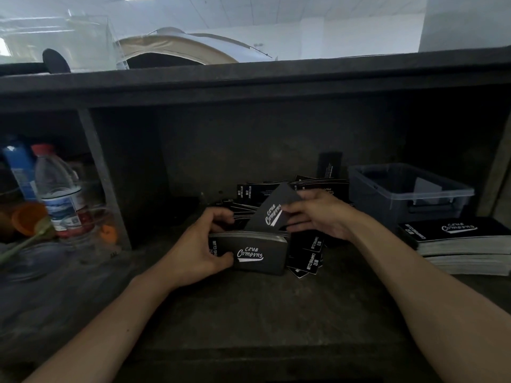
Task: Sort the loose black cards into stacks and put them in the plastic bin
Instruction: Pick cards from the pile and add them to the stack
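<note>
My left hand (203,246) clasps a stack of black printed cards (260,254) midway along the dark bench (249,313); my right hand (318,214) pinches one tilted black card (272,210) atop it.

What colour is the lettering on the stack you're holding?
White lettering on black; head view shows it.

cards (257,254): matt black paper | bin (409,194): translucent smooth plastic | desk (262,305): rough, dull
</note>
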A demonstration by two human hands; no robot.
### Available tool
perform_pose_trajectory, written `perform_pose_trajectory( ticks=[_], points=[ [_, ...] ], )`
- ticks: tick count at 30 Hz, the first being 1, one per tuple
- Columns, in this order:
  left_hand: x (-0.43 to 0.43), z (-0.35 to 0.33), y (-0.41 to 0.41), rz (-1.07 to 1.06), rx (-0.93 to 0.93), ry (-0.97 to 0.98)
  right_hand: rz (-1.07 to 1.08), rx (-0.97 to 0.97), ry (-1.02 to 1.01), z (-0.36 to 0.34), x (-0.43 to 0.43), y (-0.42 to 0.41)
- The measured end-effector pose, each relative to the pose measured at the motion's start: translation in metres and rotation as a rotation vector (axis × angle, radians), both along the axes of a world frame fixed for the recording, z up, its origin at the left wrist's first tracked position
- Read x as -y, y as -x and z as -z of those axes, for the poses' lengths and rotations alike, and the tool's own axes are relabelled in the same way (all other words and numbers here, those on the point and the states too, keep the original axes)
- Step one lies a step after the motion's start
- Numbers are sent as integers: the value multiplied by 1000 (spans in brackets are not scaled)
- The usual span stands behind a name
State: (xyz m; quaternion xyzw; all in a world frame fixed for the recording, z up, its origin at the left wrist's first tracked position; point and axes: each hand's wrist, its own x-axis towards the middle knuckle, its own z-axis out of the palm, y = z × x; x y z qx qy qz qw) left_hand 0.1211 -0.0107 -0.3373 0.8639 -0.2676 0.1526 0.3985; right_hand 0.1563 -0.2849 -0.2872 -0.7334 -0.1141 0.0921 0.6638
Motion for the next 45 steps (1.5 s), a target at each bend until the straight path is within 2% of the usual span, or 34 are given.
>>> perform_pose_trajectory(
  ticks=[3, 7, 11, 14, 17, 22, 24, 26, 28, 30, 33, 37, 41, 43, 45],
  points=[
    [0, 0, 0, 10, -22, 20, -96, -58, 156, 4, -2, 1],
    [0, 0, 1, 74, -42, 33, -193, -169, 103, -3, 0, 0],
    [3, -1, 2, 72, -28, 63, -160, -114, -14, -3, -1, -2],
    [1, -2, 2, 67, -41, 77, -248, 0, -60, -3, 2, -1],
    [1, -2, 3, 70, -48, 78, -315, 56, 77, -4, 6, 3],
    [1, -5, 5, 62, 8, 23, -247, 168, 359, -6, 5, 9],
    [1, -6, 6, 73, 38, 4, -150, 199, 456, -5, 4, 8],
    [2, -7, 7, 79, 54, -11, 52, 347, 576, 3, 4, 0],
    [2, -7, 7, 66, 56, -34, 172, 456, 843, 13, 6, -9],
    [1, -6, 6, 59, 38, -30, 178, 376, 993, 19, 6, -13],
    [1, -4, 5, 69, -10, -7, 186, 256, 844, 15, 7, -12],
    [3, -3, 6, 77, -27, 22, 223, 199, 416, -4, 18, -7],
    [3, -4, 6, 104, -15, -14, 206, -54, 52, -13, 21, -1],
    [2, -4, 5, 97, 18, -36, 179, -66, -63, -15, 18, 1],
    [2, -3, 3, 84, 67, -45, 66, -52, -195, -18, 15, 4]
  ],
)
